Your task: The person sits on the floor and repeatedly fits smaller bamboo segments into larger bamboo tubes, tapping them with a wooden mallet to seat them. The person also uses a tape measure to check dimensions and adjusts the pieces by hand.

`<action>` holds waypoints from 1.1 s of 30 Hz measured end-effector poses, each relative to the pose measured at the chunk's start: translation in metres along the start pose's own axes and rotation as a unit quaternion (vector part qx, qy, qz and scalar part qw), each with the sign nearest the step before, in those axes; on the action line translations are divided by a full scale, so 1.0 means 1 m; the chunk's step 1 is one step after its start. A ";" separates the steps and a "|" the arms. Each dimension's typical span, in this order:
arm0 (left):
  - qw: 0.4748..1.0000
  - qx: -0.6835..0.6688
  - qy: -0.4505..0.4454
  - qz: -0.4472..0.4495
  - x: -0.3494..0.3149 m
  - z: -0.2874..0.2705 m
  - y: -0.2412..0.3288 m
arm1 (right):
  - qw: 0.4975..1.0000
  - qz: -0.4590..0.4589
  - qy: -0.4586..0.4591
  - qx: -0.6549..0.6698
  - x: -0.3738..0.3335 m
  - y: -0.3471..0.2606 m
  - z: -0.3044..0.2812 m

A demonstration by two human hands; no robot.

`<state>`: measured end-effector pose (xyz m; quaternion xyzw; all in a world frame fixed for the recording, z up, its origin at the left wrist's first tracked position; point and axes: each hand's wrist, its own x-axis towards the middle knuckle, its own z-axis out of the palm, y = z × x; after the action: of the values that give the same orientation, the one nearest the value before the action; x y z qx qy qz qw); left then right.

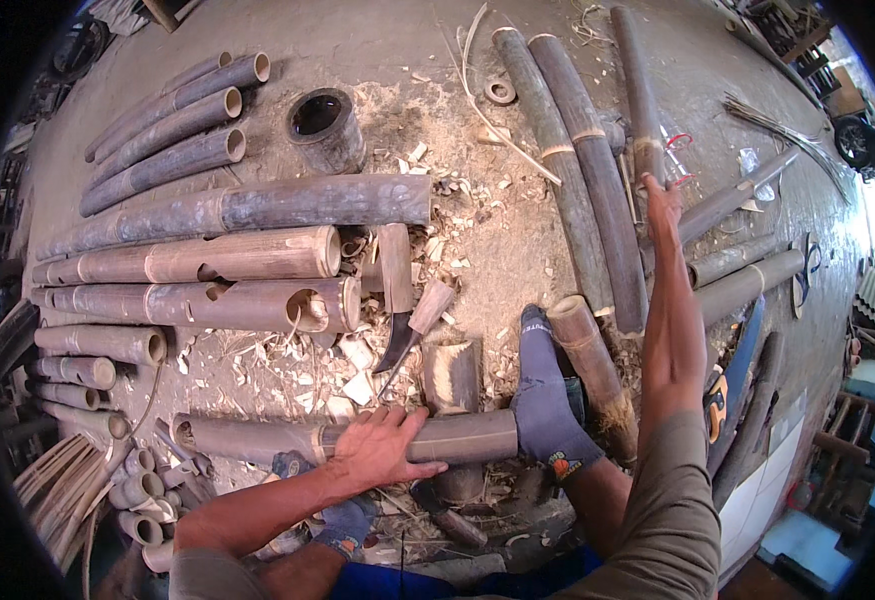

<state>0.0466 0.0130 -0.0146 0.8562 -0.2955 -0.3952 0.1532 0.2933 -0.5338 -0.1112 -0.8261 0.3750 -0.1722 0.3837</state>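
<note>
My left hand [382, 447] lies spread on top of a horizontal bamboo tube [467, 438], thumb stretched to the right. The tube crosses over a short upright bamboo piece [452, 375] with a pale cut patch. Against the tube's right end rests my foot in a grey-blue sock [552, 390]. Far out to the right, my right hand [663, 203] is closed around the near end of a long bamboo pole [634, 85]; its fingers are partly hidden. Just beyond my left hand lie a wooden-handled curved knife [395, 275] and a wooden-handled pointed tool [430, 308].
Bamboo tubes with cut holes [197, 303] lie stacked at left, and a dark round container [327, 130] stands behind them. Two long poles [587, 140] lie right of centre. A saw with an orange handle [716, 408] is near my right arm. Shavings [357, 355] litter the floor.
</note>
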 end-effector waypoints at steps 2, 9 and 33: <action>1.000 -0.003 -0.004 -0.002 -0.002 0.001 0.001 | 0.975 0.088 -0.058 0.194 -0.019 -0.009 -0.019; 1.000 0.002 0.015 -0.003 -0.006 -0.001 0.007 | 0.769 0.218 -0.317 0.510 -0.112 -0.065 -0.045; 0.676 -0.602 0.426 -0.014 -0.067 -0.013 0.089 | 0.931 -0.264 -0.246 0.052 -0.618 -0.055 -0.154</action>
<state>-0.0119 -0.0144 0.0771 0.6588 0.1153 -0.0826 0.7388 -0.1759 -0.1235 0.0323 -0.8909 0.0274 -0.0775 0.4467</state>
